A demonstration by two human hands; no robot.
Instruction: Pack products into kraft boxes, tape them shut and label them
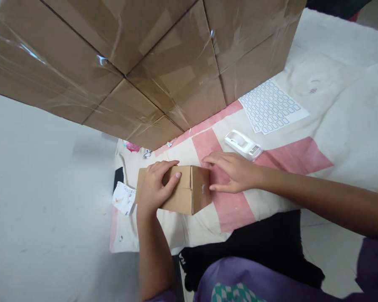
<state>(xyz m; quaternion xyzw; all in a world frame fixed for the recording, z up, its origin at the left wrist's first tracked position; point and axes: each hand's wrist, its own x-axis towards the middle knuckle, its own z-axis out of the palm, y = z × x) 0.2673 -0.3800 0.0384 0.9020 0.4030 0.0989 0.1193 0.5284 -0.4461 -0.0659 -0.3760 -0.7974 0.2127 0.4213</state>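
Note:
A small closed cardboard box [185,197] lies on the cloth-covered surface in front of me. My left hand [159,184] rests over its top, thumb on the cardboard and fingers along the far edge, holding it. A small pale mark shows on the box's right end. Just off that end, my right hand [228,171] is open, thumb and fingers apart with nothing between them. Whether its fingertips touch the box I cannot tell. Behind the right hand lies a white plastic tape dispenser [242,143].
A tall stack of taped cardboard boxes [176,75] stands behind. Sticker sheets with blue outlines [272,107] lie at the right on the cloth [343,105]. Crumpled paper [124,198] sits left of the box. A pale wall [50,188] bounds the left side.

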